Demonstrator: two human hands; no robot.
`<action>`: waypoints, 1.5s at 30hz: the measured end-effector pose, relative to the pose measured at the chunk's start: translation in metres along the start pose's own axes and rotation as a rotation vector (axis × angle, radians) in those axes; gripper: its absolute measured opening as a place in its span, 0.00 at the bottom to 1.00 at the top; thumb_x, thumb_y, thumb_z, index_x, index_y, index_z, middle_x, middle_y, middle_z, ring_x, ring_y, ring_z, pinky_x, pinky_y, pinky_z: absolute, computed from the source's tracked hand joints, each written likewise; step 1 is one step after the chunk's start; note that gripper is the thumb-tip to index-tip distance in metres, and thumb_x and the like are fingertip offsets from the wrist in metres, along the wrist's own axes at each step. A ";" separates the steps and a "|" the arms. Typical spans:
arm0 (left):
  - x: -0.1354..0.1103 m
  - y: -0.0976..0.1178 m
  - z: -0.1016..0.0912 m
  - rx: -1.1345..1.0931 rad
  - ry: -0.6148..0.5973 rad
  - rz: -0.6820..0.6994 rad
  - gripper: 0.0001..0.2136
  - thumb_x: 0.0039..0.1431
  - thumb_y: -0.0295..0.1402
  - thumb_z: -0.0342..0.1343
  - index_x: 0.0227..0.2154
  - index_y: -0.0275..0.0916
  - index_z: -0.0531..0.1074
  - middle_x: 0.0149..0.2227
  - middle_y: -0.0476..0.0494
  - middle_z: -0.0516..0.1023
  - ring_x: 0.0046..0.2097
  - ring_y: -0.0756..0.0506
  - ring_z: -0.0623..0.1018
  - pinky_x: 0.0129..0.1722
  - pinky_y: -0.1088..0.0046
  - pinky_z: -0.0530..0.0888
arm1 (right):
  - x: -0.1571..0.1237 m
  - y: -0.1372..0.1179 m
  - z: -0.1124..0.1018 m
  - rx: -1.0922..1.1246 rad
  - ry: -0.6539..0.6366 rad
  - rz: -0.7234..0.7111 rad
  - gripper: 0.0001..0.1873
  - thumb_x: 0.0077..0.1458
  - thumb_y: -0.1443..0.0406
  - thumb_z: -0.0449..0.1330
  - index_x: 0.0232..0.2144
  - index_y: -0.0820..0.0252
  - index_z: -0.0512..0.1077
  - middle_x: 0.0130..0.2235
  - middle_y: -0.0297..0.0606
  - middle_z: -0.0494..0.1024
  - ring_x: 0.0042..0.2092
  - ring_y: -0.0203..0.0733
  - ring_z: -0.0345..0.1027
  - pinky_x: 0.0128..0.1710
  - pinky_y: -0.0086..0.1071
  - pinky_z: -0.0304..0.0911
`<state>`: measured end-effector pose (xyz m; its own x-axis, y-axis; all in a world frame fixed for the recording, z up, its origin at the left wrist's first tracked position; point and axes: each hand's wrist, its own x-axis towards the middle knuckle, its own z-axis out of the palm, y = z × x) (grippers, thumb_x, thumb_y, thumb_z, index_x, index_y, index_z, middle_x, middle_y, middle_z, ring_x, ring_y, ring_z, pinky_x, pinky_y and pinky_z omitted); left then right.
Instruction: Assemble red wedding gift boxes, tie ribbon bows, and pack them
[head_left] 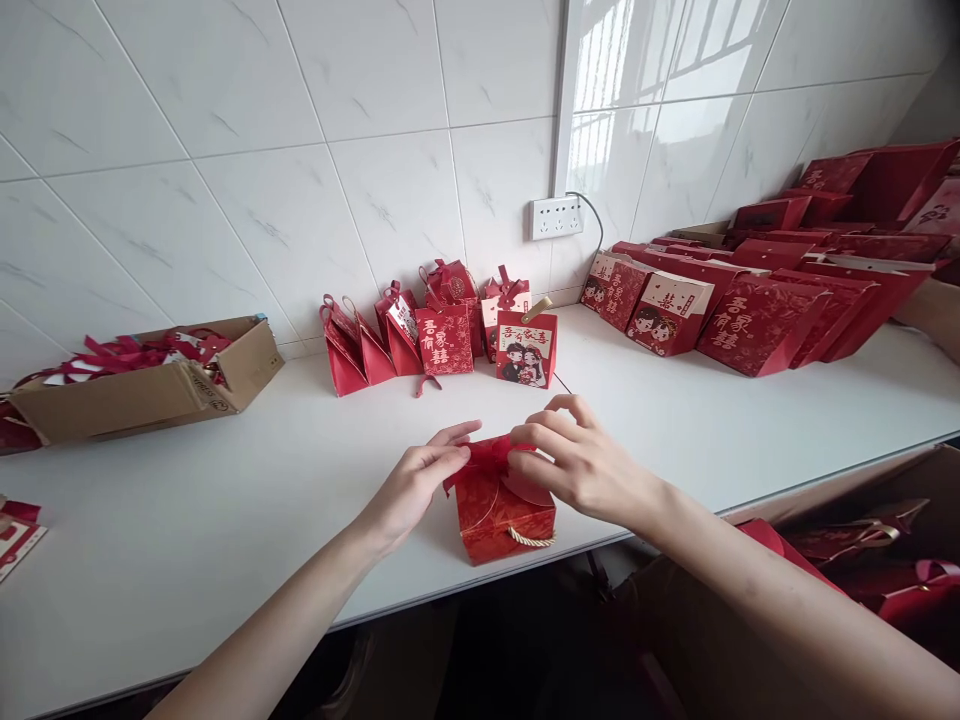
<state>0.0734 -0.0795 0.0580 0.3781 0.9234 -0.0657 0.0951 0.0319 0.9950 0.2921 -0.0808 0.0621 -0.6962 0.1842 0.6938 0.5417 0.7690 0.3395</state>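
A red gift box with a gold pattern sits near the table's front edge, its twisted gold cord handle hanging on the side towards me. Across its top lies a red ribbon, gathered in the middle like a bow. My left hand is at the ribbon's left side, thumb and fingers closed on it. From the right, my right hand bends its fingers over the box top and pinches the ribbon's other side. Its fingertips are partly hidden behind the knuckles.
Several decorated red gift boxes stand by the tiled wall. More red boxes are packed in rows at the right. A cardboard box of ribbons lies at the left. Below the table edge, an open carton holds red bags.
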 end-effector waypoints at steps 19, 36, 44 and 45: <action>-0.044 -0.006 0.020 0.725 0.233 0.284 0.09 0.60 0.36 0.49 0.26 0.40 0.65 0.35 0.46 0.77 0.26 0.53 0.70 0.20 0.79 0.64 | -0.013 -0.012 -0.017 0.462 -0.252 0.686 0.23 0.66 0.56 0.43 0.22 0.60 0.63 0.25 0.35 0.68 0.25 0.34 0.59 0.32 0.32 0.56; -0.033 -0.009 0.011 0.483 0.153 0.187 0.10 0.58 0.38 0.50 0.24 0.40 0.62 0.43 0.43 0.68 0.28 0.52 0.70 0.22 0.76 0.68 | -0.003 -0.011 0.005 1.145 -0.483 1.209 0.20 0.50 0.52 0.58 0.19 0.59 0.59 0.20 0.26 0.57 0.24 0.31 0.48 0.25 0.29 0.45; -0.026 -0.010 0.001 0.245 0.102 0.060 0.12 0.54 0.41 0.53 0.22 0.40 0.62 0.27 0.51 0.60 0.27 0.50 0.63 0.25 0.74 0.62 | -0.019 -0.006 0.016 1.899 -0.270 1.368 0.23 0.39 0.55 0.71 0.21 0.62 0.63 0.22 0.26 0.63 0.26 0.29 0.53 0.31 0.28 0.49; -0.025 -0.011 0.000 0.206 0.087 0.049 0.12 0.54 0.40 0.53 0.22 0.39 0.62 0.26 0.51 0.60 0.28 0.50 0.62 0.26 0.74 0.62 | -0.022 -0.006 0.017 1.961 -0.252 1.382 0.22 0.39 0.56 0.71 0.21 0.62 0.63 0.22 0.26 0.63 0.25 0.29 0.53 0.31 0.28 0.50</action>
<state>0.0626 -0.1030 0.0487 0.3065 0.9519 -0.0020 0.2679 -0.0842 0.9598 0.2958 -0.0786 0.0340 -0.5731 0.7952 -0.1981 -0.2308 -0.3886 -0.8920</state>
